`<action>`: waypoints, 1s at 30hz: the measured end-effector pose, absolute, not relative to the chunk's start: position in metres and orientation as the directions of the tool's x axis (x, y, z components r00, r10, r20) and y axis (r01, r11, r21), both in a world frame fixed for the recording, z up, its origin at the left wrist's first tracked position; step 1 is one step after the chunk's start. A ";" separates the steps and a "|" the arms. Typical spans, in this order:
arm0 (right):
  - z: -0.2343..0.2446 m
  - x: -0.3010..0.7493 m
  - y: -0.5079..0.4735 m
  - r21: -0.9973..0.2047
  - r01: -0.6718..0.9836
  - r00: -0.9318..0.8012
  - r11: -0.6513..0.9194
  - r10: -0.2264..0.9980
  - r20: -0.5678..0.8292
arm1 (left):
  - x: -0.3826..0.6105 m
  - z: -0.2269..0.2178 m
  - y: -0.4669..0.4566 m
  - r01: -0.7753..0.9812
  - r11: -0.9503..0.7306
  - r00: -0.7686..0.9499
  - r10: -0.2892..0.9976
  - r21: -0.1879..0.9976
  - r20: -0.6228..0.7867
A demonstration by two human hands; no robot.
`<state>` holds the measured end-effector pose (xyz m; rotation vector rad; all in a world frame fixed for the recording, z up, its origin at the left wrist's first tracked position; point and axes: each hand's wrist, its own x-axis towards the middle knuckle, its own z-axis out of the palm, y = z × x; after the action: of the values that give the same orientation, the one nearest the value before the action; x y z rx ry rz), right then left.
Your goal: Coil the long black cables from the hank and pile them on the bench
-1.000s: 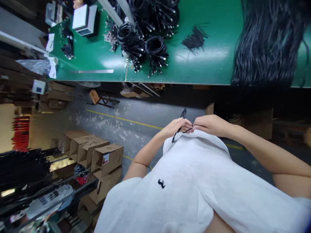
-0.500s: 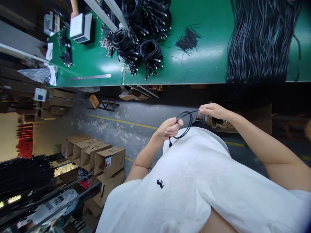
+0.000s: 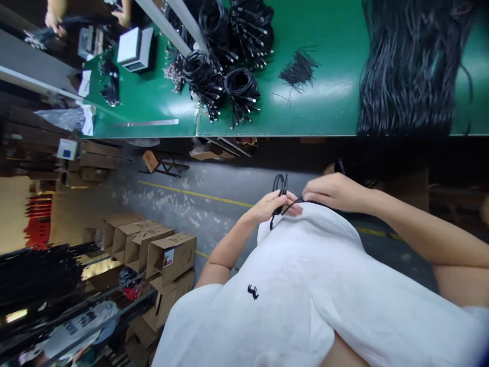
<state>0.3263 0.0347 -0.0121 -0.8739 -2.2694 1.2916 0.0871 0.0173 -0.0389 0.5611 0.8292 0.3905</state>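
A thin black cable (image 3: 280, 186) is looped into a small coil in front of my white shirt. My left hand (image 3: 271, 208) is closed around the coil, with a short end hanging below the fingers. My right hand (image 3: 331, 191) is closed in a pinch on the cable's other stretch, just right of the left hand. Both hands are close together, below the edge of the green table (image 3: 328, 109).
On the green table lie coiled black cable bundles (image 3: 223, 81), a small heap of short black ties (image 3: 298, 69), a large mass of loose black cables (image 3: 412, 66) and a white box-shaped device (image 3: 134, 41). Cardboard boxes (image 3: 156, 250) stand on the floor at left. Another person's hands (image 3: 53, 20) show at the top left.
Half a second ago my hands were apart with one wide loop between them. They have come together again and the cable is now gathered into a tighter coil at my left hand.
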 end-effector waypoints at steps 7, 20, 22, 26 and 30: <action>-0.080 0.362 0.072 -0.907 0.414 -0.613 0.079 0.760 -0.213 | 0.072 -0.019 0.005 -0.264 0.832 0.709 0.511 0.489 -0.487; -0.099 0.339 -0.014 -0.546 0.420 -0.877 0.725 0.479 -0.037 | 0.053 -0.027 0.033 -0.256 0.664 0.293 0.746 0.703 -0.598; -0.078 0.318 -0.001 -0.486 0.348 -0.922 0.801 0.386 -0.025 | 0.071 -0.044 0.027 -0.134 0.684 0.389 0.702 0.717 -0.597; -0.057 0.307 0.026 -0.392 0.412 -0.903 0.823 0.427 -0.053 | 0.091 -0.056 0.016 0.122 0.698 0.607 0.510 0.706 -0.609; -0.058 0.319 0.036 -0.247 0.598 -0.799 0.762 0.591 -0.111 | 0.087 -0.047 0.015 0.165 0.727 0.748 0.348 0.666 -0.565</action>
<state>0.3185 0.0363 -0.0583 -1.0038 -2.9732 0.4309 0.0873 0.0149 -0.0474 0.7668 0.7366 0.1116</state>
